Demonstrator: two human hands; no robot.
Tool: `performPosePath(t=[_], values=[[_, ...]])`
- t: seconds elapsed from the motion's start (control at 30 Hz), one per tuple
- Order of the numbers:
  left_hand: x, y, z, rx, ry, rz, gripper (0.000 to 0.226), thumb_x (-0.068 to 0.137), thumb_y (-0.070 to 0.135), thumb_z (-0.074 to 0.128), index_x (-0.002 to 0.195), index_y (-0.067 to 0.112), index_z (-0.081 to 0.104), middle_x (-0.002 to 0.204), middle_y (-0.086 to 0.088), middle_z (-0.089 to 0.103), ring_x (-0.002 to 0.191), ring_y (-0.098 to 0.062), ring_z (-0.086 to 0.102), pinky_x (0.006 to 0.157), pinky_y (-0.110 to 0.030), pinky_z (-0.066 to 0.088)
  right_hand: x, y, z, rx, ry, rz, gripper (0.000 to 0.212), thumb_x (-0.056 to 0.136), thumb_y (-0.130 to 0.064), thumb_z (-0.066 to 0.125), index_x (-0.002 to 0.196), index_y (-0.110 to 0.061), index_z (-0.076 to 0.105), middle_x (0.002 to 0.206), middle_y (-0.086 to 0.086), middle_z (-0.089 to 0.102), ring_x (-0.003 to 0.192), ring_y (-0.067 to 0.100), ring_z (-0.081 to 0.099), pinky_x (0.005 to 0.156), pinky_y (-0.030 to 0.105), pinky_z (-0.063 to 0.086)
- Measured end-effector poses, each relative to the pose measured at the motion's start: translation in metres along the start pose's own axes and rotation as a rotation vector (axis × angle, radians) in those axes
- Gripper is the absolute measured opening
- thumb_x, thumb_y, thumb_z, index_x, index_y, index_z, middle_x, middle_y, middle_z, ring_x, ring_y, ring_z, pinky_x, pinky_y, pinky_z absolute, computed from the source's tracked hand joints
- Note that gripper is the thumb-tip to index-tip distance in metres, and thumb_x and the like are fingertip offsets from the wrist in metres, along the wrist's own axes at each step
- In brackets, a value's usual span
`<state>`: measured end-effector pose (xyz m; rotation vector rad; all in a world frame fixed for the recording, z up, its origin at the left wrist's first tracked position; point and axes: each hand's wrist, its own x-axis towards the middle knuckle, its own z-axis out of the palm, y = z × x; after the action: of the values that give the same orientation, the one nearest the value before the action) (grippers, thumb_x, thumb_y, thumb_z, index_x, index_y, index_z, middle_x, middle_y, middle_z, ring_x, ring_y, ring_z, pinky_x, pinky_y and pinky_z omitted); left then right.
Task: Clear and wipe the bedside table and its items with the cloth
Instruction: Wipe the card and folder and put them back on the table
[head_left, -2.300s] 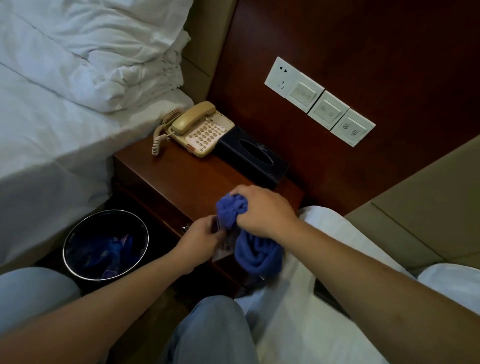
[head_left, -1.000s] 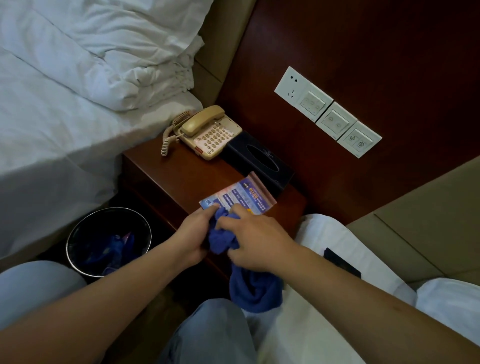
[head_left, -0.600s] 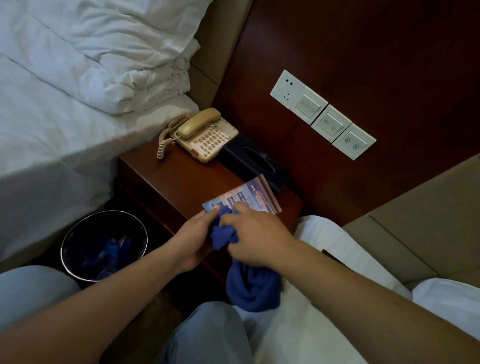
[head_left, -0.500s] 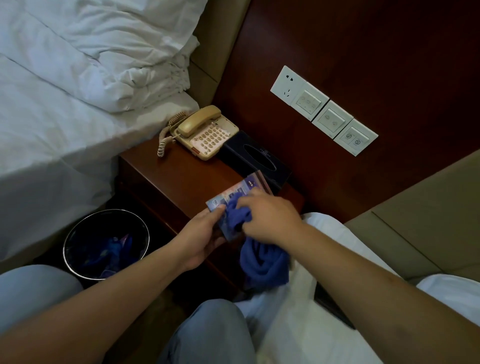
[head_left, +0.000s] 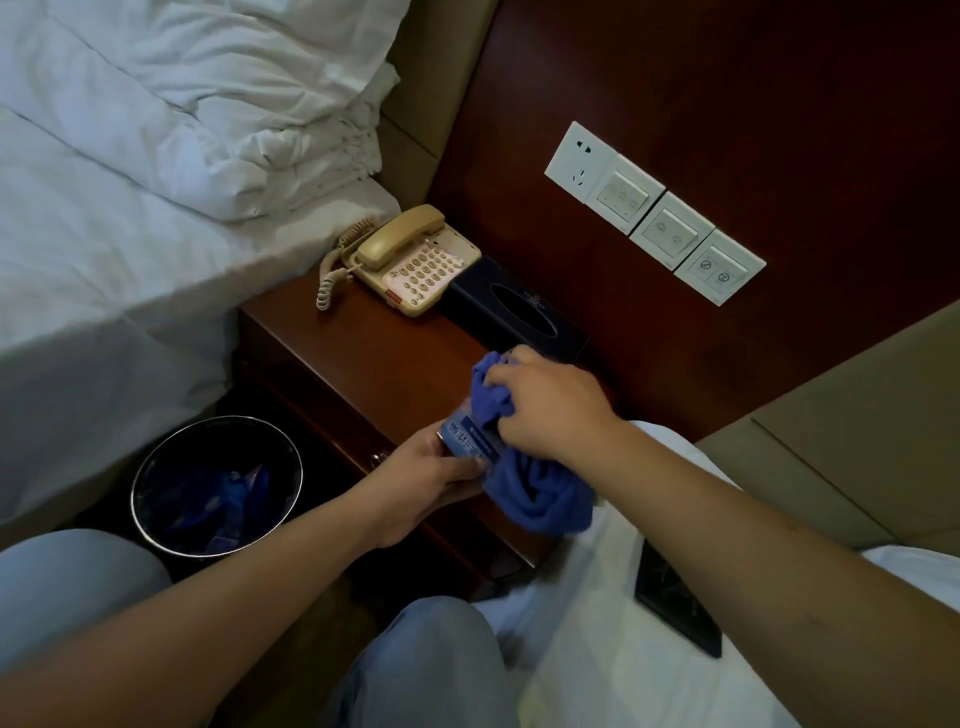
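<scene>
My left hand (head_left: 422, 472) grips a printed blue card (head_left: 469, 440) by its near end, just over the front edge of the dark wooden bedside table (head_left: 363, 358). My right hand (head_left: 553, 402) is bunched around a blue cloth (head_left: 535, 493) and presses it onto the card, hiding most of it; the cloth's loose end hangs below. At the back of the table stand a beige telephone (head_left: 415, 260) with a coiled cord and a black tissue box (head_left: 514, 309).
A round metal waste bin (head_left: 215, 486) with blue litter stands on the floor left of the table. White bedding (head_left: 130, 182) lies to the left. A dark phone (head_left: 678, 605) lies on the white sheet at my right. Wall switches (head_left: 654, 213) sit above the table.
The card lay flat over the table's front with the cloth at its near end; now my left hand has drawn it back off the edge and the cloth covers most of it.
</scene>
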<state>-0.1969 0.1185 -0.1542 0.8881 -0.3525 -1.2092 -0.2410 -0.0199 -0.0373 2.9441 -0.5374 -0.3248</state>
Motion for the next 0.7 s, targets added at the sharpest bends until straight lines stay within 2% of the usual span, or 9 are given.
performPosePath(t=[0.07,0.17,0.33,0.47,0.53,0.6,0.7], values=[[-0.002,0.001,-0.003,0.070,0.006,0.009,0.037,0.098,-0.011,0.055,0.126,0.013,0.061,0.115,-0.005,0.077,0.108,-0.020,0.073,0.087,-0.028,0.060,-0.011,-0.019,0.004,0.020,-0.063,-0.112,0.039,0.086,-0.025,0.061,0.124,-0.033,0.056,0.120,-0.003,0.044,0.083,0.019,0.047,0.072,0.035,0.042],[-0.005,-0.003,-0.004,0.198,0.022,-0.002,0.034,0.098,-0.010,0.055,0.117,0.016,0.063,0.106,0.000,0.078,0.102,-0.017,0.074,0.085,-0.028,0.059,-0.023,-0.026,0.007,0.028,-0.153,-0.247,0.039,0.087,-0.026,0.060,0.124,-0.034,0.056,0.119,-0.005,0.044,0.090,0.023,0.054,0.071,0.034,0.038],[-0.002,-0.004,-0.002,0.198,-0.058,-0.051,0.036,0.100,-0.008,0.055,0.129,0.012,0.062,0.124,-0.009,0.074,0.115,-0.026,0.070,0.098,-0.041,0.057,-0.010,0.011,0.014,0.037,-0.070,0.014,0.042,0.087,-0.023,0.059,0.127,-0.034,0.056,0.123,-0.002,0.045,0.074,0.019,0.050,0.069,0.033,0.037],[-0.002,-0.002,-0.004,0.194,0.034,-0.028,0.033,0.099,-0.009,0.051,0.118,0.013,0.066,0.104,0.000,0.079,0.098,-0.015,0.074,0.082,-0.028,0.059,-0.038,-0.019,0.026,0.197,-0.084,-0.122,0.052,0.086,-0.025,0.060,0.137,-0.036,0.052,0.134,-0.006,0.042,0.103,0.023,0.057,0.078,0.033,0.043],[-0.002,-0.004,-0.003,0.214,0.051,-0.040,0.036,0.098,-0.012,0.050,0.119,0.012,0.066,0.108,-0.005,0.078,0.102,-0.019,0.073,0.087,-0.034,0.059,-0.034,-0.011,0.025,0.179,-0.099,-0.139,0.056,0.086,-0.025,0.060,0.139,-0.039,0.052,0.139,-0.009,0.042,0.112,0.021,0.056,0.087,0.034,0.046],[-0.001,-0.003,-0.003,0.187,0.044,-0.068,0.040,0.097,-0.013,0.050,0.125,0.011,0.064,0.118,-0.013,0.074,0.110,-0.028,0.071,0.096,-0.046,0.058,-0.018,0.012,0.021,0.125,-0.091,-0.044,0.058,0.086,-0.024,0.060,0.141,-0.039,0.052,0.144,-0.009,0.044,0.116,0.023,0.057,0.092,0.035,0.048],[0.001,0.001,-0.004,0.147,0.039,-0.078,0.039,0.099,-0.009,0.053,0.130,0.013,0.062,0.123,-0.014,0.073,0.115,-0.031,0.070,0.096,-0.047,0.058,-0.007,0.033,0.021,0.113,-0.074,0.081,0.057,0.089,-0.023,0.059,0.144,-0.035,0.050,0.148,-0.007,0.044,0.119,0.024,0.057,0.094,0.036,0.049]])
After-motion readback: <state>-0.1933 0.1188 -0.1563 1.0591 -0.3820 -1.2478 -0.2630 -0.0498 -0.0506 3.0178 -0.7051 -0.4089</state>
